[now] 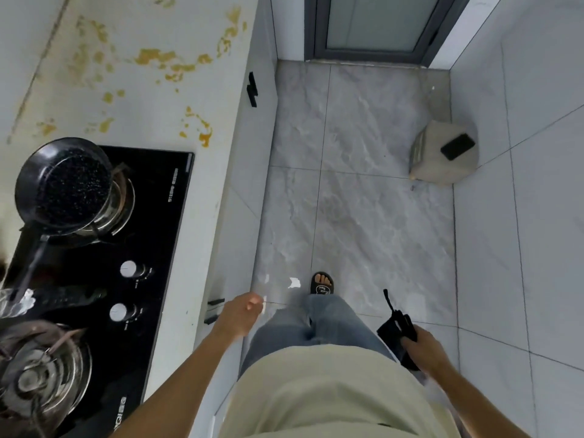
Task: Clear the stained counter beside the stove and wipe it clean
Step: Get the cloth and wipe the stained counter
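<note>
The white counter (136, 99) beyond the stove carries yellow-orange stains (151, 56) spread over much of its surface. Nothing stands on that stained part. My left hand (241, 312) hangs off the counter's front edge, fingers loosely curled, holding nothing that I can make out. My right hand (422, 344) is low at my right side, closed on a black object with a thin strap or stalk (396, 324). Both hands are well short of the stains.
A black glass stove (148, 235) holds a black saucepan (63, 188) on the far burner; the near burner (38, 374) is bare. A beige stool with a black phone (456, 147) stands by the right wall. White scraps (294, 282) lie on the grey floor. A door (376, 23) closes the far end.
</note>
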### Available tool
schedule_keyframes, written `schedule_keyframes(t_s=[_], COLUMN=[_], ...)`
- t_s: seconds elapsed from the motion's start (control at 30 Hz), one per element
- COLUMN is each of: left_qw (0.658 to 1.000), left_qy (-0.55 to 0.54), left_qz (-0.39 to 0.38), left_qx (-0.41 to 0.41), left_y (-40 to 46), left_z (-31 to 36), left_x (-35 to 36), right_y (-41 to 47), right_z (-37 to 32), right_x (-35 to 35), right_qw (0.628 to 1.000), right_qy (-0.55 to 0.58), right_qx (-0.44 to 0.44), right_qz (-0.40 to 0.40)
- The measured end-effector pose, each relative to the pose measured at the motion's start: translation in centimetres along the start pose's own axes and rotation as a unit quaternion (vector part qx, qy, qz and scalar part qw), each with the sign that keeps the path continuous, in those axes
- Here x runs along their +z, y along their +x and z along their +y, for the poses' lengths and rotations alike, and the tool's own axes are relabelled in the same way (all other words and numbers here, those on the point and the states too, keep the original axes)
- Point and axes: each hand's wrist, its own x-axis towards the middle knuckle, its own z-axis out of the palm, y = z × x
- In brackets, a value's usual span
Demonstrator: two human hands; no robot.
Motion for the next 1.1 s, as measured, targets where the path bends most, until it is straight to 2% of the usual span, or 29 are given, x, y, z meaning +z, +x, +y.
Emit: schedule_keyframes(t_s=[0.17, 0.3, 0.4, 0.5, 0.6, 0.87, 1.1], left_qw=[0.993, 0.991, 0.987, 0.989, 0.988, 0.978, 0.967], left_qy=[-0.088, -0.087, -0.101, -0.098, -0.109, -0.203, -0.242], left_qz=[0.039, -0.021, -0.018, -0.024, -0.005, 0.046, 0.077], left_qx=[-0.074, -0.099, -0.126, -0.110, -0.105, -0.018, -0.020], left_y=[1.1, 2.0, 3.4, 5.8, 8.5, 15.8, 19.6], left_z=[-1.2, -2.6, -2.8, -1.1, 2.0, 11.9, 16.1], left_x=[-0.6, -0.8, -1.8, -4.1, -7.6, -17.3, -22.3], right_y=[5.8, 8.8, 10.6, 12.3, 13.5, 15.9, 19.9], right_z=[-10.8, -19.8, -25.3, -29.6, -31.9, -33.4, -36.9], right_x=[-5.9, -9.1, -10.4, -11.3, -12.4, -17.0, -21.0], right_qw=[0.997, 0.991, 0.986, 0.980, 0.980, 0.983, 0.976], right_qy=[-0.019, -0.007, -0.017, -0.049, -0.077, -0.136, -0.188], right_qx=[-0.074, -0.135, -0.168, -0.193, -0.180, -0.126, -0.106], right_qz=[-0.010, -0.013, -0.018, -0.025, -0.032, -0.012, -0.042])
